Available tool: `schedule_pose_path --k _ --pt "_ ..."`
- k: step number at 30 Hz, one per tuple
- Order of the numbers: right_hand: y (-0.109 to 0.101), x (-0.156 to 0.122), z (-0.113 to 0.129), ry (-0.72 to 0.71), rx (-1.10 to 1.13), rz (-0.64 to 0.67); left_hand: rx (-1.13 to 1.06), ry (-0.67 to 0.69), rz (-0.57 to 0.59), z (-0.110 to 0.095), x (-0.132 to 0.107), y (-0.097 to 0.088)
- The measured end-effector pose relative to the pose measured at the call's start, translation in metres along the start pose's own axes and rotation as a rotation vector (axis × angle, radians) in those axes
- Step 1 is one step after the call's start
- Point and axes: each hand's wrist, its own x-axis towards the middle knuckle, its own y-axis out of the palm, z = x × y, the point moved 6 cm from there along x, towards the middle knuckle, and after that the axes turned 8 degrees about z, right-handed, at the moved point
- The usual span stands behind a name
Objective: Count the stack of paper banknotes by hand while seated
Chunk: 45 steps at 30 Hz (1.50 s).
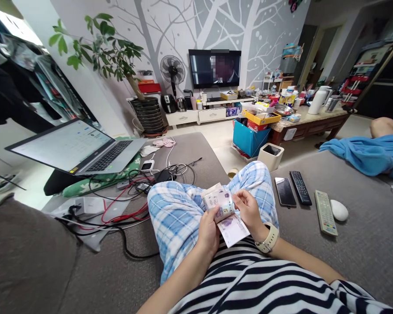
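A small stack of banknotes (220,204), the top one marked with a 5, is gripped by my left hand (208,231), whose thumb presses on its face. The lower part of the stack is bent toward me, with a pale purplish banknote (233,230) hanging over my lap. Curled at the stack's right edge, my right hand (248,208) pinches the corner of a banknote between thumb and fingers. A pale watch (268,237) is on my right wrist. Both hands are above my crossed legs in checked trousers (175,209).
An open laptop (113,155) stands on a green cushion to the left, near tangled cables (131,226). A smartphone (285,192), two remotes (300,187) and a white mouse (339,210) lie on the sofa at right. Beyond are a bin (271,157) and another person's knee (384,127).
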Motion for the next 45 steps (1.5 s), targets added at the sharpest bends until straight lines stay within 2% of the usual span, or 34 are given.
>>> schedule_pose_path --k 3,8,16,23,36,39,45 --pt "-0.001 0.004 -0.008 0.041 0.013 -0.023 0.036 0.010 0.006 -0.002 -0.001 0.001" --pt "0.002 0.004 -0.012 0.041 -0.060 0.023 0.054 -0.006 0.004 0.000 0.001 -0.003" --pt "0.003 -0.001 -0.005 0.013 -0.037 0.028 -0.060 -0.037 -0.041 0.001 0.001 -0.002" --pt "0.008 -0.004 0.003 -0.014 0.020 0.065 -0.034 -0.027 -0.058 0.000 -0.001 0.000" --pt "0.008 -0.004 0.003 -0.016 0.034 0.076 -0.003 0.014 -0.042 0.007 0.013 -0.013" --pt "0.002 0.004 0.002 -0.003 0.029 0.020 0.017 0.004 -0.016 0.005 0.021 -0.004" --pt "-0.020 0.016 0.009 -0.020 0.025 -0.119 0.100 -0.043 0.025 -0.006 0.042 0.039"
